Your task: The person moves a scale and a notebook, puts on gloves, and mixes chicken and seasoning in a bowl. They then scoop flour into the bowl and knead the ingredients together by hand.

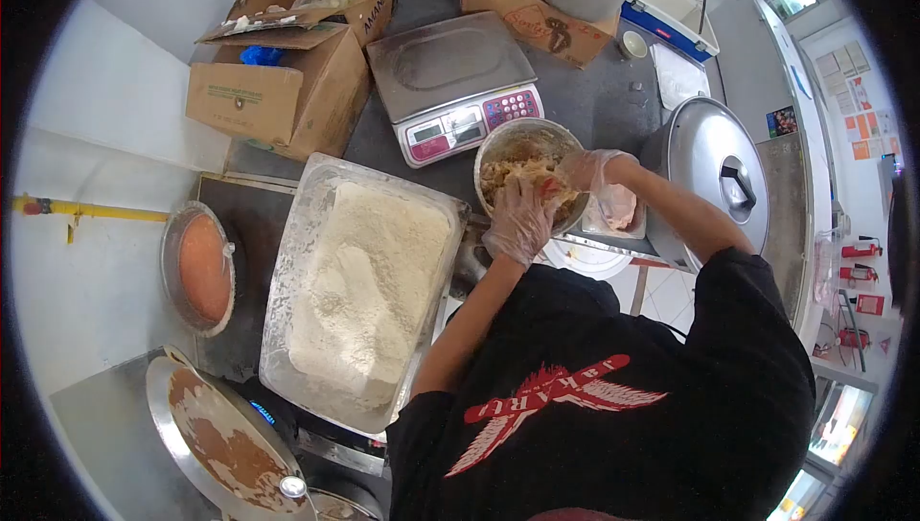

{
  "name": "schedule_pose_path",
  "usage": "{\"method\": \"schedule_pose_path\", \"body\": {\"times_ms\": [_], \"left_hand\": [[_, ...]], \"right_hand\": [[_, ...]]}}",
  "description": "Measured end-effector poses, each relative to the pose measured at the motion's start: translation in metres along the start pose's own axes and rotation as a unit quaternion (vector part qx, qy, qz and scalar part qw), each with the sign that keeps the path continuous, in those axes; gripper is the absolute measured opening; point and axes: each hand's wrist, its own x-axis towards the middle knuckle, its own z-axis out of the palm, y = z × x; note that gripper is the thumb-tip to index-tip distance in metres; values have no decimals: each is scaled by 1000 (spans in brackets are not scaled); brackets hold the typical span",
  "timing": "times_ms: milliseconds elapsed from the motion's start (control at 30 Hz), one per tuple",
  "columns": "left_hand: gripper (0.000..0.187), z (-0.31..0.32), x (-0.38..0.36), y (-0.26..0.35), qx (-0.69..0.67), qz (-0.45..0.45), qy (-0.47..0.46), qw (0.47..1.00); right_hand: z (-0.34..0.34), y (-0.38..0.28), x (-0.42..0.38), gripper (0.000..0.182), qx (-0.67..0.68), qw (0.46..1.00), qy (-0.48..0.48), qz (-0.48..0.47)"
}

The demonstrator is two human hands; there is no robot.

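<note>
A round metal bowl (pixel 482 144) holds a wet, brownish, lumpy mixture (pixel 525 149). My left hand (pixel 522 219), in a clear plastic glove, reaches over the near side of the bowl, its fingers curled into the mixture. My right hand (pixel 596 172), gloved too, bends over the bowl's right side with its fingertips close to the left hand's. A small reddish patch shows between the hands, but I cannot make out what they grip. Just right of the bowl, a small square container (pixel 628 226) holds a pale pink piece that looks like raw meat.
A large tray of flour (pixel 369 281) stands at the left. Behind the bowl is a digital scale (pixel 455 66); cardboard boxes (pixel 278 90) sit farther back. A big lidded pot (pixel 714 176) stands at the right. A pan (pixel 206 267) and a wok (pixel 225 435) are far left.
</note>
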Motion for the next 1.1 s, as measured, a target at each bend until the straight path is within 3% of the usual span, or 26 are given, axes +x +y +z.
{"method": "schedule_pose_path", "body": {"times_ms": [67,200,300,333,367,500,567,700,800,867,967,1067,1100], "left_hand": [[47,4,3,5,-16,-67,-44,997],[42,-2,3,8,-15,-54,-5,998],[41,-13,6,6,-51,42,94,993],[41,-18,7,4,-55,84,116,988],[41,-21,8,2,-57,125,139,981],[38,-10,3,0,-83,99,92,987],[36,-1,3,-3,-128,80,45,987],[28,5,0,-5,-57,77,40,995],[26,6,-3,3,-49,24,3,998],[26,-7,0,7,-38,-2,-29,999],[30,-4,3,6,-9,34,89,995],[34,4,-1,11,82,-30,78,993],[34,4,1,10,76,-46,28,996]], "right_hand": [[-21,-11,-19,29,38,998,26,42],[-67,-34,-43,28,48,992,17,117],[54,74,45,32,-201,966,119,-113],[16,27,11,37,78,994,71,-3],[14,10,9,37,83,993,83,-7],[9,-27,0,30,88,982,165,-39],[-9,-49,-15,32,174,975,135,0],[91,23,52,38,34,992,115,22],[99,35,41,36,70,984,165,-6],[42,9,-11,34,63,974,209,-55],[-23,-26,-54,25,-9,983,182,25],[-50,-32,-65,25,-8,962,262,75],[-63,-33,-69,25,-17,966,249,65]]}}
